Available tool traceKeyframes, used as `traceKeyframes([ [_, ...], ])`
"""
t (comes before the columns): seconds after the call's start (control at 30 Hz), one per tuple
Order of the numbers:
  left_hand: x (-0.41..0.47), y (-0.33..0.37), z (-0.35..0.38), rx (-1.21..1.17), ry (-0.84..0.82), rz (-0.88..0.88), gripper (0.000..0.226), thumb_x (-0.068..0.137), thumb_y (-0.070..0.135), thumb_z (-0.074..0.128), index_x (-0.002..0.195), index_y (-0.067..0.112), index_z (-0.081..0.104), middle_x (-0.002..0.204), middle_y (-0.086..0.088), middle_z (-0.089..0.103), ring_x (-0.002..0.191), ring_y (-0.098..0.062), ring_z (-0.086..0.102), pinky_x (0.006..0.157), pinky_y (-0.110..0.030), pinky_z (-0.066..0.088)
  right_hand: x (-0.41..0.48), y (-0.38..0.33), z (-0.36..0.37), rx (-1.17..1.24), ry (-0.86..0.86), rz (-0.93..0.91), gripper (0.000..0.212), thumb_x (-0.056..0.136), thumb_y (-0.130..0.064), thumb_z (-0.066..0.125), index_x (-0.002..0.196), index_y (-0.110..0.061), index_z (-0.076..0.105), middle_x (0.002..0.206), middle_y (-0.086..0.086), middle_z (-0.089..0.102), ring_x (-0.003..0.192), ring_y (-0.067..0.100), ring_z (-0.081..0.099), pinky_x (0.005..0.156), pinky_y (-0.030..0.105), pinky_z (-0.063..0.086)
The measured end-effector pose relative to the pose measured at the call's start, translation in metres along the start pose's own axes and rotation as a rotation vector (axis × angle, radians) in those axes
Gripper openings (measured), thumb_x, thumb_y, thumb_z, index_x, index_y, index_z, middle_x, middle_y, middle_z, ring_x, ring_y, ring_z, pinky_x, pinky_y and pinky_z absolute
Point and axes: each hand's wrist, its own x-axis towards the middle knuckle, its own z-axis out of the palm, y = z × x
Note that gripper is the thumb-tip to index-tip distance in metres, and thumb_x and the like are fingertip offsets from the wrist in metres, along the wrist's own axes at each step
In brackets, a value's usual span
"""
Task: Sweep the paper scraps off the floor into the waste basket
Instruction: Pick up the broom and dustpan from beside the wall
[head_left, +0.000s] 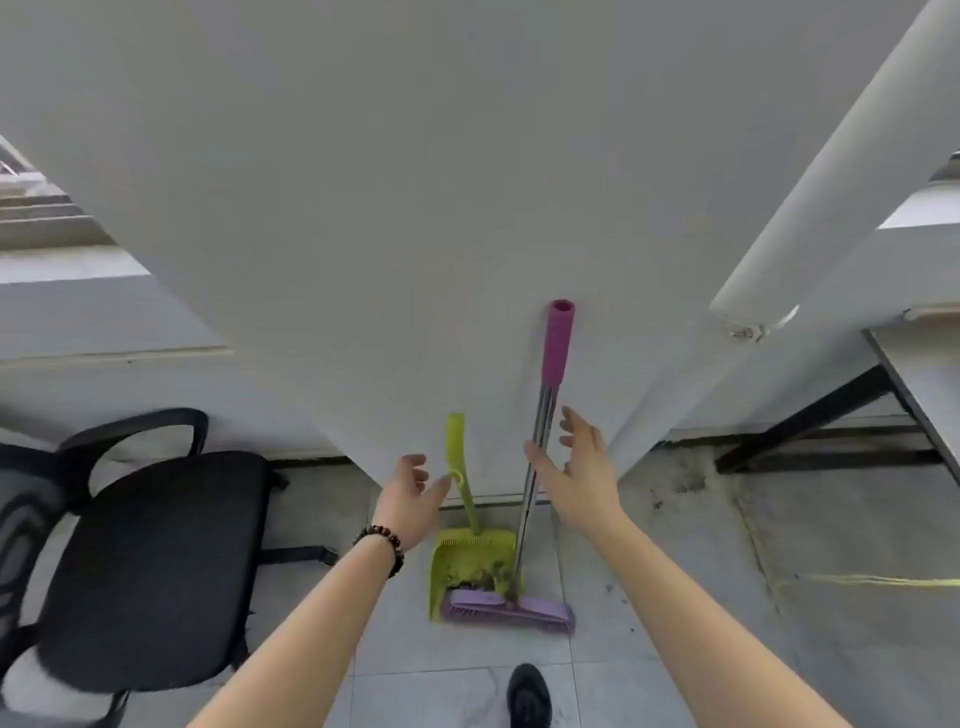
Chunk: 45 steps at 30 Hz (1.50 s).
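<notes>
A broom (540, 415) with a metal shaft, purple grip and purple head (506, 613) leans upright against a white wall. Beside it on the left stands a lime-green dustpan (470, 566) with a long handle (457, 452), also against the wall. My right hand (576, 467) is open around the broom's shaft, thumb on its left, fingers spread to its right, not closed on it. My left hand (413, 496) is open, with its thumb at the dustpan handle's ring. No paper scraps or waste basket are in view.
A black office chair (156, 561) stands at the left. A table with black legs (810, 421) is at the right, and a white pipe (810, 171) runs up the wall. My shoe (527, 693) is on the grey tiled floor (457, 691).
</notes>
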Motion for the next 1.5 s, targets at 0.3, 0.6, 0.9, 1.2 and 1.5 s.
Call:
traceKeyframes([
  [0.3, 0.044, 0.041, 0.035, -0.238, 0.009, -0.041, 0.041, 0.092, 0.053, 0.054, 0.112, 0.018, 0.055, 0.103, 0.004, 0.066, 0.09, -0.017, 0.06, 0.07, -0.029, 0.046, 0.05, -0.016, 0.009, 0.303, -0.044, 0.127, 0.033, 0.092, -0.047, 0.06, 0.082, -0.015, 0.055, 0.081, 0.008, 0.068, 0.075, 0.014, 0.064, 0.066, 0.025, 0.043],
  [0.6, 0.018, 0.036, 0.024, -0.091, -0.038, -0.025, 0.041, 0.1, 0.048, 0.04, 0.108, 0.009, 0.051, 0.106, -0.001, 0.068, 0.078, -0.012, 0.059, 0.054, -0.019, 0.042, 0.023, -0.01, 0.006, 0.355, -0.073, 0.233, 0.035, 0.093, -0.046, 0.058, 0.082, -0.013, 0.048, 0.076, 0.008, 0.055, 0.056, -0.004, 0.057, 0.065, 0.022, 0.042],
  [0.9, -0.018, 0.022, 0.008, -0.052, -0.169, 0.06, 0.053, 0.091, 0.062, 0.046, 0.1, 0.01, 0.056, 0.101, 0.0, 0.072, 0.091, -0.032, 0.068, 0.081, -0.043, 0.055, -0.042, -0.022, -0.019, 0.405, 0.138, 0.256, 0.056, 0.095, -0.038, 0.058, 0.064, 0.005, 0.038, 0.064, 0.009, 0.035, 0.056, 0.02, 0.03, 0.049, 0.027, 0.027],
  [1.2, -0.017, 0.01, 0.0, -0.117, -0.39, 0.168, 0.079, 0.067, 0.083, 0.05, 0.091, 0.009, 0.061, 0.096, -0.007, 0.072, 0.092, -0.028, 0.069, 0.087, -0.052, 0.056, -0.155, -0.03, -0.036, 0.457, 0.848, 0.446, 0.056, 0.093, -0.039, 0.058, 0.066, 0.005, 0.038, 0.062, 0.012, 0.04, 0.053, 0.018, 0.041, 0.054, 0.026, 0.035],
  [1.5, -0.055, 0.004, 0.049, 0.036, -0.638, 0.315, 0.062, 0.067, 0.07, 0.064, 0.077, 0.009, 0.065, 0.081, -0.011, 0.071, 0.084, -0.031, 0.07, 0.083, -0.051, 0.058, -0.328, -0.019, -0.028, 0.233, 1.193, 0.993, 0.067, 0.086, -0.077, 0.028, 0.088, -0.025, 0.07, 0.094, 0.006, 0.061, 0.081, 0.02, 0.06, 0.073, 0.029, 0.048],
])
